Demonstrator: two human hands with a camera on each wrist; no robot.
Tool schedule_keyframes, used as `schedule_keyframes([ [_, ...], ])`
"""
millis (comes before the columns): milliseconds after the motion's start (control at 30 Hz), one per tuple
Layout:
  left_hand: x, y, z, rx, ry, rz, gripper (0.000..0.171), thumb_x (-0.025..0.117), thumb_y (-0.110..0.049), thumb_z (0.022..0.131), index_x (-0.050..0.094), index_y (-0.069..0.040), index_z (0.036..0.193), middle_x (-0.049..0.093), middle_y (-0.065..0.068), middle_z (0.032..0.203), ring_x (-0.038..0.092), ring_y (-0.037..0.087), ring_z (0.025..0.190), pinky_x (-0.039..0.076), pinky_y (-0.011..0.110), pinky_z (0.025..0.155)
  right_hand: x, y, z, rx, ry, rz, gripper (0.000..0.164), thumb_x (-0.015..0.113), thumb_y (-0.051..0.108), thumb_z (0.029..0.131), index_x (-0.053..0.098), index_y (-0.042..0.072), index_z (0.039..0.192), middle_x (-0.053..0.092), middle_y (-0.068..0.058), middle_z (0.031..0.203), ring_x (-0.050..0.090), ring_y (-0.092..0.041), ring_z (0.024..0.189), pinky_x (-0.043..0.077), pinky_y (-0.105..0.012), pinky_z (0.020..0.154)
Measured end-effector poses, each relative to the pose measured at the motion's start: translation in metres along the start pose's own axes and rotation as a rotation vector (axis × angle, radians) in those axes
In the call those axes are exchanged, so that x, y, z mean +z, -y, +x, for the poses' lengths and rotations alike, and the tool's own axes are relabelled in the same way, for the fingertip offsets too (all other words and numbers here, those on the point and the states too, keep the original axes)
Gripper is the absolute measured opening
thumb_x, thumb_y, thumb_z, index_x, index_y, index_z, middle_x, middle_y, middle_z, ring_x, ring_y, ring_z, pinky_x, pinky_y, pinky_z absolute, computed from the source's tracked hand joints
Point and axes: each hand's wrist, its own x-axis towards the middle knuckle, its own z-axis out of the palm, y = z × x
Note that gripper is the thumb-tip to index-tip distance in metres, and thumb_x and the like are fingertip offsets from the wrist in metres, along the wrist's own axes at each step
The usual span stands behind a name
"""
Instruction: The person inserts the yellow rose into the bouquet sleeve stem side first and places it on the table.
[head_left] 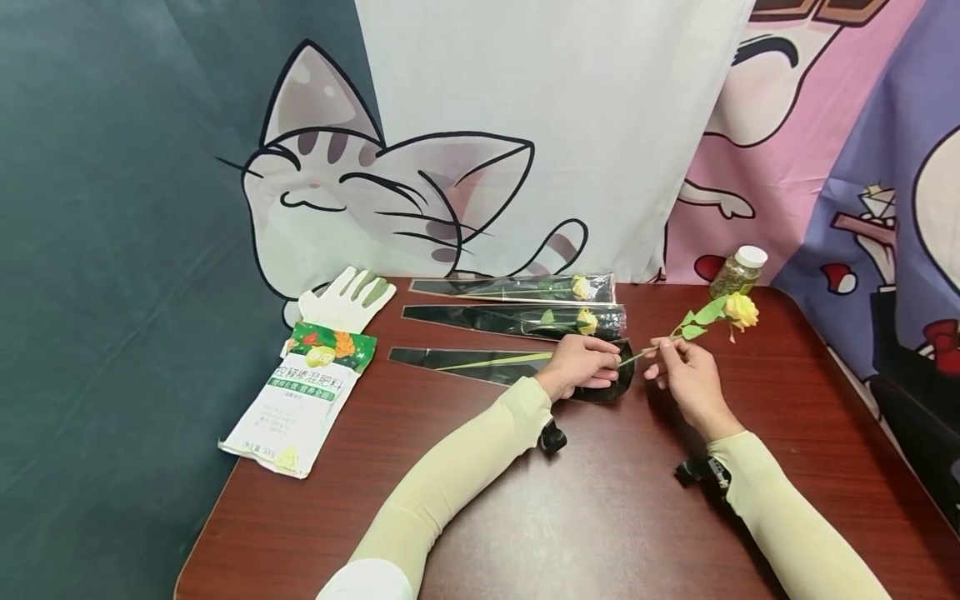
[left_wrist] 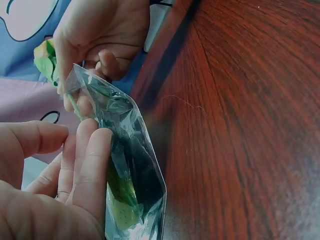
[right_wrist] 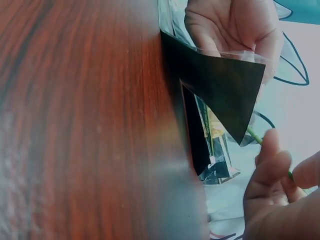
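Note:
A yellow artificial-looking rose (head_left: pixel 741 310) with green leaves points up to the right, its stem pinched between the thumb and fingers of my right hand (head_left: pixel 692 382). The stem's lower part runs left to the mouth of a black-and-clear flower sleeve (head_left: pixel 423 357). My left hand (head_left: pixel 576 367) holds that sleeve near its wide end. In the left wrist view, the clear front film (left_wrist: pixel 127 112) stands away from the left fingertips, beside the stem. The right wrist view shows the black back panel (right_wrist: pixel 215 82) bent up; how far in the stem reaches is hidden.
Two sleeves, each holding a yellow rose (head_left: pixel 581 287) (head_left: pixel 587 322), lie behind the hands. Left on the table (head_left: pixel 600 517) are a fertilizer bag (head_left: pixel 300 408) and white gloves (head_left: pixel 348 300). A white-capped jar (head_left: pixel 738 271) stands at the back right, before a printed cloth backdrop.

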Motion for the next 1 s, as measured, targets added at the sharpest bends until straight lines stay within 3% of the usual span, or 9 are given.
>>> schedule_keyframes([
  [233, 0.001, -0.001, 0.001, 0.01, -0.006, 0.01, 0.013, 0.078, -0.003, 0.093, 0.084, -0.009, 0.103, 0.079, 0.006, 0.082, 0.074, 0.014, 0.067, 0.066, 0.028, 0.062, 0.0, 0.0, -0.001, 0.018, -0.054, 0.139, 0.014, 0.063, 0.02, 0.108, 0.055, 0.01, 0.115, 0.08, 0.006, 0.082, 0.065, -0.005, 0.052, 0.046, -0.021, 0.043],
  [467, 0.003, -0.004, 0.001, 0.016, -0.011, 0.022, 0.012, 0.078, -0.005, 0.093, 0.085, -0.011, 0.102, 0.08, 0.006, 0.084, 0.075, 0.014, 0.069, 0.068, 0.041, 0.079, 0.005, -0.002, -0.002, 0.043, -0.033, 0.112, 0.014, 0.068, 0.021, 0.106, 0.061, 0.009, 0.109, 0.078, 0.012, 0.08, 0.063, -0.003, 0.053, 0.046, -0.018, 0.044],
  [600, 0.004, -0.006, 0.0, 0.021, -0.016, 0.026, 0.012, 0.078, -0.005, 0.093, 0.085, -0.011, 0.102, 0.081, 0.006, 0.086, 0.08, 0.024, 0.08, 0.066, 0.046, 0.085, 0.01, -0.001, -0.002, 0.046, -0.045, 0.111, 0.015, 0.07, 0.02, 0.104, 0.063, 0.008, 0.108, 0.078, 0.009, 0.08, 0.061, -0.003, 0.052, 0.045, -0.018, 0.044],
  [800, 0.006, -0.007, 0.0, 0.024, -0.018, 0.021, 0.013, 0.078, -0.005, 0.094, 0.084, -0.009, 0.104, 0.081, 0.005, 0.087, 0.079, 0.039, 0.101, 0.067, 0.042, 0.081, 0.016, -0.001, -0.002, 0.055, -0.023, 0.121, 0.02, 0.071, 0.017, 0.104, 0.057, 0.005, 0.11, 0.076, 0.009, 0.077, 0.058, -0.004, 0.05, 0.043, -0.018, 0.043],
  [867, 0.006, -0.008, 0.001, 0.022, -0.014, 0.017, 0.014, 0.078, -0.005, 0.094, 0.084, -0.009, 0.105, 0.081, 0.006, 0.087, 0.079, 0.038, 0.099, 0.068, 0.039, 0.078, 0.017, -0.001, -0.003, 0.061, -0.019, 0.125, 0.023, 0.071, 0.017, 0.103, 0.053, 0.006, 0.111, 0.077, 0.009, 0.077, 0.058, -0.005, 0.05, 0.044, -0.018, 0.043],
  [1000, 0.006, -0.008, 0.002, 0.018, -0.012, 0.01, 0.014, 0.078, -0.004, 0.093, 0.084, -0.009, 0.105, 0.081, 0.007, 0.085, 0.08, 0.025, 0.08, 0.068, 0.035, 0.073, 0.017, -0.001, -0.004, 0.072, -0.013, 0.166, 0.025, 0.069, 0.019, 0.105, 0.047, 0.011, 0.115, 0.079, 0.008, 0.08, 0.06, -0.006, 0.049, 0.044, -0.019, 0.042],
])
